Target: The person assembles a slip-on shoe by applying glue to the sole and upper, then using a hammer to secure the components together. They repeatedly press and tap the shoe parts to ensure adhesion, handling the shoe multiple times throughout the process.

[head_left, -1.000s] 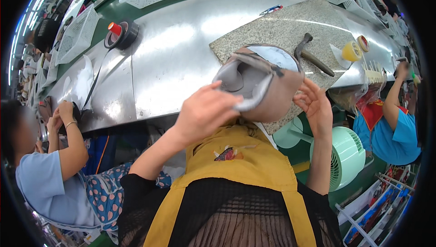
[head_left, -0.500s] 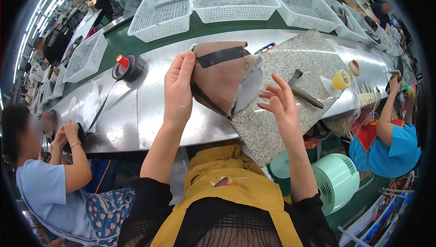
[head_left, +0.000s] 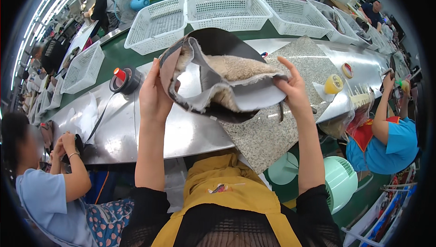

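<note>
Steel workbench (head_left: 181,133) runs across, white baskets (head_left: 227,8) behind, a granite slab (head_left: 272,138) on it. Above the bench, a fur-lined boot upper (head_left: 218,79) is held up: left hand (head_left: 154,95) clamped on its left edge, right hand (head_left: 295,88) gripping its right edge. Tape roll (head_left: 123,80) sits left.

White baskets (head_left: 227,8) stand behind the metal table (head_left: 181,131), tape roll (head_left: 123,80) left.
</note>
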`<control>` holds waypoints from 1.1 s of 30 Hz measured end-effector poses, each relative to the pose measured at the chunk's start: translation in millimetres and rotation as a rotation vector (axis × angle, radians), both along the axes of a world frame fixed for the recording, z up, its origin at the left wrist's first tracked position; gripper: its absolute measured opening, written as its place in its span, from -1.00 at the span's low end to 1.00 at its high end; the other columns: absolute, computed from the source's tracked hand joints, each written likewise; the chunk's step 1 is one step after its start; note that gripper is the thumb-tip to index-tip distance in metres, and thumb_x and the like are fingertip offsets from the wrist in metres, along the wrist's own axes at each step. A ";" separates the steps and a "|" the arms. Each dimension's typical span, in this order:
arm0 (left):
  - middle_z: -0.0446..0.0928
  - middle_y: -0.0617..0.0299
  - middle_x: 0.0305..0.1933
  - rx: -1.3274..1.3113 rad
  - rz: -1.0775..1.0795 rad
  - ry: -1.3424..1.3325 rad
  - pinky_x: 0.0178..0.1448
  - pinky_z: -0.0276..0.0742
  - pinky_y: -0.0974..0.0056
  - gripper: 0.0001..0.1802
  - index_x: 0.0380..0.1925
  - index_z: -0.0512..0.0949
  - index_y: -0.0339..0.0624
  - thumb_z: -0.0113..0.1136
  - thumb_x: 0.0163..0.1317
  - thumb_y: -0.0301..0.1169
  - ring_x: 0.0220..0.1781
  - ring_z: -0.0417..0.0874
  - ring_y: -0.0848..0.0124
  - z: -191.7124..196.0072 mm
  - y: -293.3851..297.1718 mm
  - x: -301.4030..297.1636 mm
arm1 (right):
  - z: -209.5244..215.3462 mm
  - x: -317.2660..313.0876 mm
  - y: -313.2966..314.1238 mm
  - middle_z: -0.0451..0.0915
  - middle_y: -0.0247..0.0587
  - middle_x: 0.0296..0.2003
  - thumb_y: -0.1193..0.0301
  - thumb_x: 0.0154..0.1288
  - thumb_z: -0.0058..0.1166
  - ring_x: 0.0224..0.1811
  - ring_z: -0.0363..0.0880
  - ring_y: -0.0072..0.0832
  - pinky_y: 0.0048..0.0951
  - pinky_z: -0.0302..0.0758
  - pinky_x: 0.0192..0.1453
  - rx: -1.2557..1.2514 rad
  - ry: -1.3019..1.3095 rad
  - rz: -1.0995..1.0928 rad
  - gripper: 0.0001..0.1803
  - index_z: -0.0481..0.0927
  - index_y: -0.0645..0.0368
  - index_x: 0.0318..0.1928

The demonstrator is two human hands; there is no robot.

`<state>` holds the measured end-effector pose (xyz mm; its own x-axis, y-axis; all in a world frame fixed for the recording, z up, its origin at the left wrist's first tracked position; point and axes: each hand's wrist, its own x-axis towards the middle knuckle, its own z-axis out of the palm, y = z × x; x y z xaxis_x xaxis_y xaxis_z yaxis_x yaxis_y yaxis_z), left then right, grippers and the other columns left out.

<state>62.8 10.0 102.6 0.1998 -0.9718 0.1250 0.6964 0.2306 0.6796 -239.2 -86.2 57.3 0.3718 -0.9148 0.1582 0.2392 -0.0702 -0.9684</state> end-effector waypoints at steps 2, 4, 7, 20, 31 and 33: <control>0.44 0.24 -0.23 0.039 -0.097 0.157 -0.35 0.33 0.47 -0.71 -0.02 0.41 -0.23 -0.14 0.39 -0.31 -0.29 0.43 0.50 -5.9 -2.2 1.6 | 5.8 -9.8 -12.0 0.59 -0.17 -0.21 0.59 0.19 0.05 -0.21 0.56 -0.58 -0.58 0.47 -0.10 0.025 0.001 0.014 -0.40 0.22 0.20 0.26; 0.50 0.25 -0.27 0.037 -0.153 0.185 -0.31 0.41 0.38 -0.69 -0.06 0.44 -0.24 -0.16 0.40 -0.27 -0.28 0.48 0.46 -10.9 -7.3 0.4 | 9.1 -11.2 -16.7 0.59 -0.19 -0.21 0.58 0.19 0.06 -0.26 0.57 -0.57 -0.60 0.48 -0.16 0.007 0.004 -0.020 -0.48 0.31 0.22 0.19; 0.54 0.21 -0.16 -0.059 -0.283 0.173 -0.07 0.46 0.29 -0.65 -0.06 0.44 -0.26 -0.20 0.42 -0.24 -0.12 0.53 0.40 -16.7 -18.9 5.2 | 11.0 -7.2 -14.9 0.58 -0.18 -0.18 0.55 0.18 0.08 -0.21 0.55 -0.57 -0.54 0.48 -0.13 -0.125 0.191 -0.106 -0.52 0.36 0.25 0.15; 0.47 0.23 -0.08 0.001 0.150 -0.184 0.12 0.33 0.35 -0.73 -0.08 0.41 -0.30 -0.19 0.40 -0.36 -0.02 0.46 0.46 12.9 7.2 -61.9 | -3.2 31.8 26.2 0.59 -0.16 -0.24 0.05 0.32 -0.04 -0.25 0.59 -0.48 -0.49 0.59 -0.21 0.201 0.146 0.182 -0.47 0.50 0.35 -0.08; 0.43 0.12 -0.53 -0.408 0.220 -1.509 -0.46 0.32 0.30 -0.77 -0.25 0.49 -0.31 0.14 0.04 -0.61 -0.55 0.44 0.28 15.6 79.0 -61.2 | 24.8 31.4 9.2 0.57 -0.30 -0.16 0.17 0.43 -0.29 -0.18 0.56 -0.53 -0.44 0.52 -0.10 0.452 -0.485 0.390 -0.68 0.40 0.07 -0.02; 0.47 0.07 -0.49 -0.543 0.272 -1.540 -0.47 0.34 0.24 -0.75 -0.25 0.48 -0.31 0.16 -0.01 -0.62 -0.54 0.46 0.16 15.2 77.2 -74.2 | 26.1 35.5 15.6 0.58 -0.33 -0.18 0.17 0.43 -0.28 -0.16 0.54 -0.54 -0.47 0.47 -0.09 0.480 -0.466 0.460 -0.69 0.39 0.03 0.00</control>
<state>-11.4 87.2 117.8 -0.2794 -0.7109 0.6454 -0.6088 0.6510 0.4534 -203.8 -70.7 83.4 0.7195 -0.6942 0.0189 0.5293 0.5306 -0.6620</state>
